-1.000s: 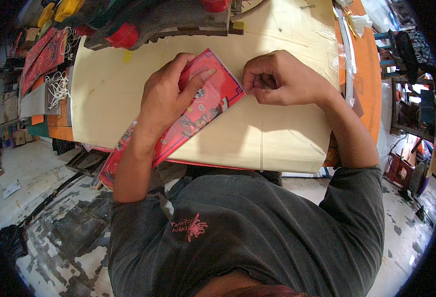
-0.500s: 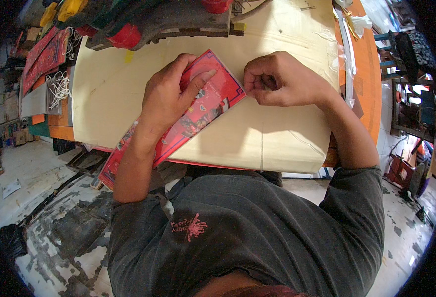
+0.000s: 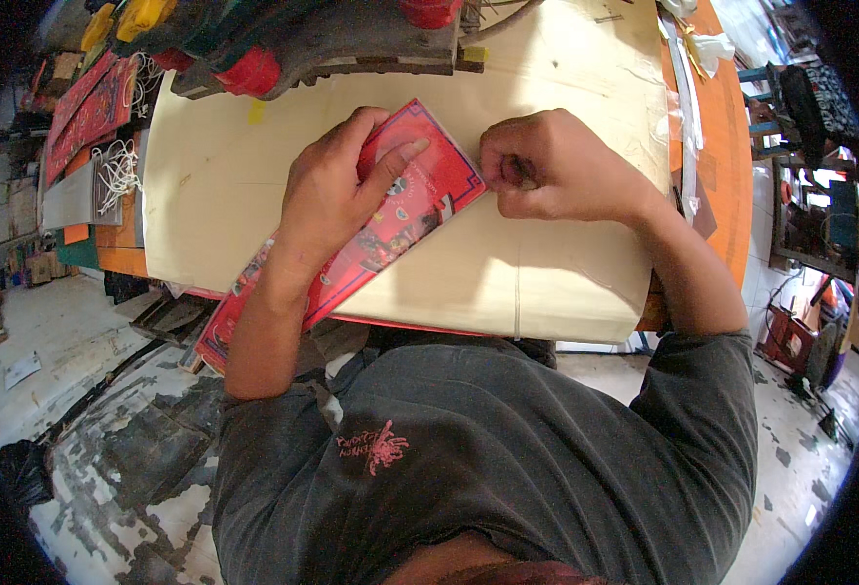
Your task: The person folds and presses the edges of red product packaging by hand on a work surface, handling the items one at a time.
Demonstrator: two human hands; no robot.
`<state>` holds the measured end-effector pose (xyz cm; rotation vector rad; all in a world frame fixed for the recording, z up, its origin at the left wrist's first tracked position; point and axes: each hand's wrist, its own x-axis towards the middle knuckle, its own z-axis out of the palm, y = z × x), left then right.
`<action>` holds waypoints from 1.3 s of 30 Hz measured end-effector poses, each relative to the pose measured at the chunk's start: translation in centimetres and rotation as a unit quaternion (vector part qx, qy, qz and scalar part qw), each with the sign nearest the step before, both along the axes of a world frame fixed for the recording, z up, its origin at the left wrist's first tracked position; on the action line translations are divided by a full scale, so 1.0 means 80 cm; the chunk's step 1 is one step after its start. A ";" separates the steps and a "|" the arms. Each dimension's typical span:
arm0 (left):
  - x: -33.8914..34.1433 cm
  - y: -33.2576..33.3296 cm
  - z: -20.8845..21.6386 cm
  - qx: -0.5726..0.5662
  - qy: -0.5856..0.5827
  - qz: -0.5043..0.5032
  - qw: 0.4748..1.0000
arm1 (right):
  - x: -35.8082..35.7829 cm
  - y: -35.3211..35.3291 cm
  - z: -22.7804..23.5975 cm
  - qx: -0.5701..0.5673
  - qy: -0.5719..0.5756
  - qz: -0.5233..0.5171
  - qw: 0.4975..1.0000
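A long, narrow red printed board [image 3: 376, 244] with a dark blue border and a glossy surface lies slantwise over the table's near edge, its lower end sticking out beneath my left forearm. My left hand [image 3: 337, 185] grips its upper part, thumb across the face and the other fingers along the far edge. Close against the board's right corner, my right hand [image 3: 561, 166] is curled with its fingers closed. Whatever those fingers may hold is hidden.
A cream sheet [image 3: 205, 195] covers the orange table [image 3: 731, 175]. A dark machine part with red knobs [image 3: 244, 70] juts over the far side. At the left are white cords [image 3: 115, 175] and more red boards [image 3: 93, 112]. A metal strip [image 3: 685, 107] lies at the right.
My right hand has rolled slightly at the wrist, its fingers still curled beside the corner. My left hand and the red board have hardly moved.
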<state>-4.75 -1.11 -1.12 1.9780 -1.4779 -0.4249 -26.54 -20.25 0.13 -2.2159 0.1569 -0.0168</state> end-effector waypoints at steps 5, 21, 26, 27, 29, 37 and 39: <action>-0.004 -0.001 0.003 -0.005 -0.022 0.000 1.000 | 0.000 0.014 0.001 -0.136 -0.007 0.005 0.991; -0.012 0.004 -0.002 -0.054 -0.096 -0.042 0.993 | 0.007 -0.008 -0.006 -0.331 -0.057 -0.145 0.931; -0.015 0.003 -0.003 -0.085 -0.096 -0.055 0.990 | 0.007 -0.031 -0.019 -0.260 -0.036 -0.202 0.943; -0.014 0.003 -0.002 -0.074 -0.091 -0.057 0.991 | 0.006 -0.035 -0.020 -0.222 -0.033 -0.196 0.955; -0.013 0.005 0.000 -0.053 -0.081 -0.061 0.993 | 0.003 -0.042 -0.020 -0.144 -0.027 -0.180 0.973; -0.015 0.002 -0.002 -0.071 -0.097 -0.055 0.991 | 0.006 -0.029 -0.017 -0.025 -0.091 0.038 0.995; -0.015 0.002 -0.002 -0.073 -0.099 -0.055 0.991 | 0.006 -0.029 -0.016 -0.035 -0.097 0.063 0.993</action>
